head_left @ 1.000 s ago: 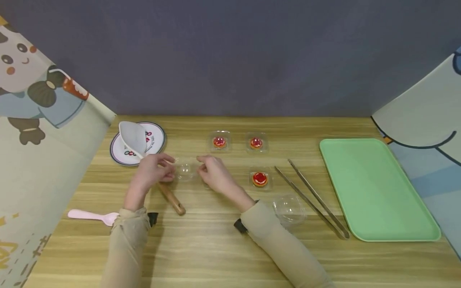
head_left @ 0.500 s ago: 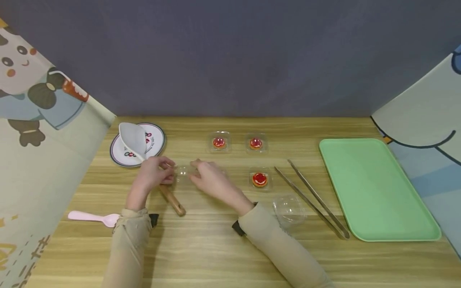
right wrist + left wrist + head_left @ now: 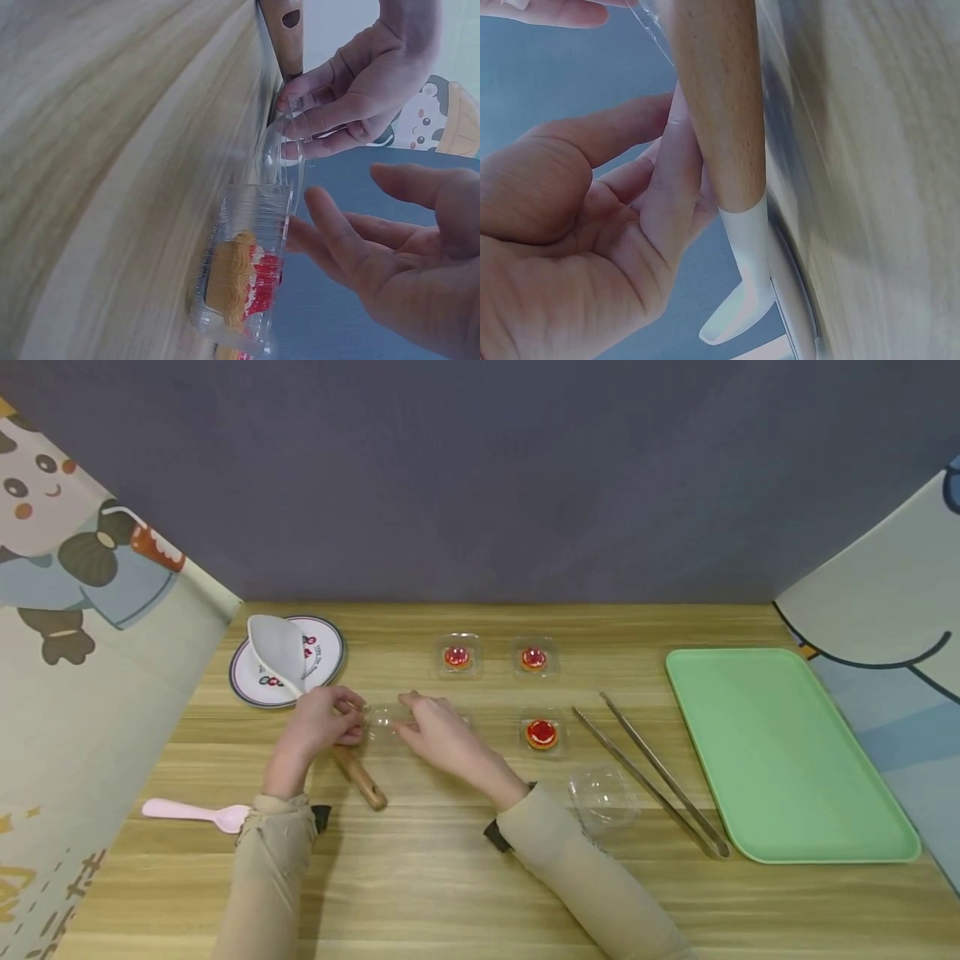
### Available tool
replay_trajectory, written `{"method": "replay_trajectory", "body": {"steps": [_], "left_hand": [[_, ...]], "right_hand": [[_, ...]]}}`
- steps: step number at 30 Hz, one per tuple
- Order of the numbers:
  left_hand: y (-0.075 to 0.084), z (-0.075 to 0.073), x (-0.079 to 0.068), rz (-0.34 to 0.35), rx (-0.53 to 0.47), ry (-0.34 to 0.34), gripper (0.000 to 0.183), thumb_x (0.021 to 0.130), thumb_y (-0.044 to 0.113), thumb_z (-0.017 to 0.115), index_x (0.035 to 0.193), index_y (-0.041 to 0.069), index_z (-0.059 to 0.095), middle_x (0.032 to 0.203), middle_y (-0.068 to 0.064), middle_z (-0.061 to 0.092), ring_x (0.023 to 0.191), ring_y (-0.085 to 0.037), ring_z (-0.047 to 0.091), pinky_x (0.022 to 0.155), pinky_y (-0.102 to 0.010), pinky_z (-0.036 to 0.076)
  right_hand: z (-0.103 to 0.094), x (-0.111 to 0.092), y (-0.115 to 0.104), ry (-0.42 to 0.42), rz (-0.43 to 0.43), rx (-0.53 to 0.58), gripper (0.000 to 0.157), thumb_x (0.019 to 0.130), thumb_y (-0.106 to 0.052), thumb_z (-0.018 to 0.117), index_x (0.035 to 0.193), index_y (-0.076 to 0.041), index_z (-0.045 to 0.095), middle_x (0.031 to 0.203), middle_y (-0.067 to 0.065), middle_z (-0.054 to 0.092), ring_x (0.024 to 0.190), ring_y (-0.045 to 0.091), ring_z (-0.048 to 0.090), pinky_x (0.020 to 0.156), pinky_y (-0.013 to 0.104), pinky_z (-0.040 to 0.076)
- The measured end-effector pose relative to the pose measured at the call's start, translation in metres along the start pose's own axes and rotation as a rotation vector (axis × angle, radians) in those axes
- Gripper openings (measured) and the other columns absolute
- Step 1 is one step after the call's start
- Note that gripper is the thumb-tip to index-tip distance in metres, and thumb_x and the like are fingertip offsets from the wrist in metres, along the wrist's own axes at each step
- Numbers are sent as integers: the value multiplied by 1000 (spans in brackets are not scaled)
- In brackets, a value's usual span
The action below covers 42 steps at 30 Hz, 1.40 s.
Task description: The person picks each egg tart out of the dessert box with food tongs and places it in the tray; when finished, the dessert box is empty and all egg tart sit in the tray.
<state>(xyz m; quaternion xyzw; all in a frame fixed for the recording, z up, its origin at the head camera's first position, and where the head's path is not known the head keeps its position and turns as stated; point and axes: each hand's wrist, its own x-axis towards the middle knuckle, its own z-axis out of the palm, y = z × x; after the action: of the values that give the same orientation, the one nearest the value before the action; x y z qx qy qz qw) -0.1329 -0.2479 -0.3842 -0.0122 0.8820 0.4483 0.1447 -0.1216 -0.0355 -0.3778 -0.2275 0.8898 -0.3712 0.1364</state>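
My left hand point(image 3: 321, 718) pinches the edge of a clear plastic lid point(image 3: 382, 722), its thumb and fingertips meeting there in the left wrist view. The lid lies folded out from a clear box point(image 3: 259, 196) that holds a tart with a red top point(image 3: 244, 279). My right hand point(image 3: 450, 739) hovers over that box and hides most of it in the head view. Its fingers are loosely extended, thumb apart, with fingertips beside the lid's fold; whether they touch is unclear. A white ladle's wooden handle point(image 3: 724, 105) runs just under my left hand.
The ladle's white bowl point(image 3: 276, 647) rests on a patterned plate point(image 3: 324, 652). Further boxed tarts point(image 3: 458, 657) stand behind and to the right. An open clear lid point(image 3: 602, 795), metal tongs point(image 3: 652, 768), a green tray point(image 3: 795, 760) and a pink spoon point(image 3: 198, 812) lie around.
My right hand has shifted a little left, its fingertips closer to my left hand, and then held still. My left hand keeps its pinch on the lid with barely any movement.
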Motion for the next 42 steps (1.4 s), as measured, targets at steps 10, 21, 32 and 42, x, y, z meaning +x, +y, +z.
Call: {"method": "replay_trajectory", "body": {"steps": [10,21,32,42], "left_hand": [[-1,1,1,-9,24,-2,24,100,-8,65,121,-19,63,105,-32,71,66,-12,73,64,-27,67],[0,1,0,-22,-6,-13,26,99,-9,66,123,-19,62,109,-34,70,67,-13,74,66,-28,67],[-1,1,0,-18,-14,-17,27,99,-10,66,123,-20,61,111,-36,69,66,-13,74,65,-28,67],[1,1,0,-17,-6,-15,27,100,-9,64,124,-21,60,110,-34,68,69,-11,72,67,-28,67]], "right_hand": [[4,0,5,-6,-30,-31,52,110,-22,62,153,6,51,158,33,44,76,24,73,93,37,64],[0,-3,7,-63,-27,-54,58,111,-25,62,160,1,44,165,27,37,149,40,45,124,52,37],[2,-2,15,-61,-79,-60,57,111,-26,61,158,3,46,164,28,39,151,39,42,127,49,35],[-7,-9,7,-74,-82,-36,56,111,-22,62,159,2,45,164,27,39,151,39,42,127,48,35]]}}
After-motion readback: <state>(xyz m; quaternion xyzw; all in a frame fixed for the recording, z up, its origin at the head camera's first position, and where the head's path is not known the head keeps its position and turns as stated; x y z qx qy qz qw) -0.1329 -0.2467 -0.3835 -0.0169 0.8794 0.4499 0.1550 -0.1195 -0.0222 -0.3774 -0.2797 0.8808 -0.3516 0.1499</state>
